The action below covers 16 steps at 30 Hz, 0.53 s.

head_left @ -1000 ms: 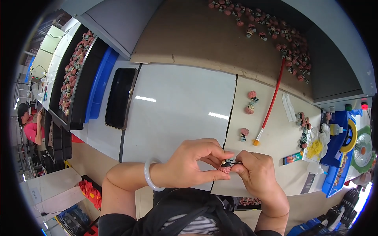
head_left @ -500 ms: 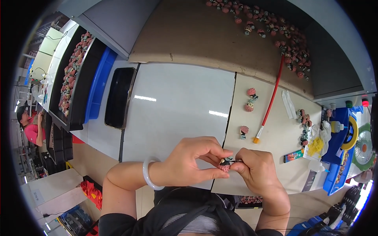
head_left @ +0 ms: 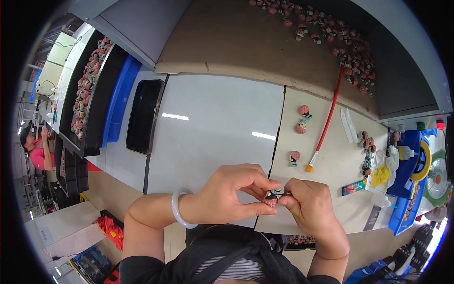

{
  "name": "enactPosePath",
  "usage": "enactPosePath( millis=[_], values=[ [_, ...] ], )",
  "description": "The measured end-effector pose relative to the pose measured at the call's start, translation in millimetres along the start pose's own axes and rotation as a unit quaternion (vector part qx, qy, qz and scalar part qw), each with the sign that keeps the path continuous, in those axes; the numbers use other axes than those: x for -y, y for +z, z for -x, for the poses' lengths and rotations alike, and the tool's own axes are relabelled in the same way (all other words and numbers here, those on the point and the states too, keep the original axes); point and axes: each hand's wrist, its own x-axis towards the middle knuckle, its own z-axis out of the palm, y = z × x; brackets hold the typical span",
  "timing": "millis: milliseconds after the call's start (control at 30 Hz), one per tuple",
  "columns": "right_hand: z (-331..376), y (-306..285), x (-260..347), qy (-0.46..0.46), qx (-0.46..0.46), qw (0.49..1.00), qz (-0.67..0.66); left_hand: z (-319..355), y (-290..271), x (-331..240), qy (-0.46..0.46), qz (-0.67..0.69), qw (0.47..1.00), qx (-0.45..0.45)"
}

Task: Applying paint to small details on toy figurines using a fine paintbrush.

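Between the thumb and fingers of my left hand (head_left: 236, 191) is a small figurine (head_left: 271, 201) with a pink bumpy head and dark and grey-green parts. My right hand (head_left: 308, 201) is closed in a pinch on a thin dark tool (head_left: 284, 194), whose tip meets the figurine. Most of that tool is hidden in the fist, so its kind does not show. Beyond my hands, a like figurine (head_left: 294, 158) stands on the table, with a pair (head_left: 302, 120) farther back. A red-handled paintbrush (head_left: 325, 123) lies to their right.
Many figurines (head_left: 350, 57) are heaped on the brown shelf board (head_left: 227, 42). A phone (head_left: 144, 116) lies at left, beside a black tray (head_left: 97, 104) full of figurines. At right are a tube (head_left: 353, 188), a blue bin (head_left: 406, 163) and a small fan (head_left: 436, 175). A co-worker (head_left: 40, 151) sits far left.
My hands keep the same grip on the figurine and the tool, with hardly any movement. At far left the co-worker's hand has risen. The view has shifted slightly.
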Motion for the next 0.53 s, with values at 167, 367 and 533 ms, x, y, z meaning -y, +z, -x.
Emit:
enactPosePath(
  millis=[167, 367, 533],
  values=[
    [-1.0, -1.9, -6.6, -0.018, 0.029, 0.999, -0.018, -0.5, -1.6, -1.8, -0.02, 0.012, 0.999, 0.031],
    [-0.9, 2.1, -7.5, -0.045, -0.041, 0.996, -0.065, 0.5, 0.2, 1.8, -0.029, 0.088, 0.996, 0.002],
    [0.3, -0.4, -6.2, -0.093, -0.075, 0.991, 0.056, 0.3, -1.8, 3.8, 0.014, 0.063, 0.998, 0.01]
  ],
)
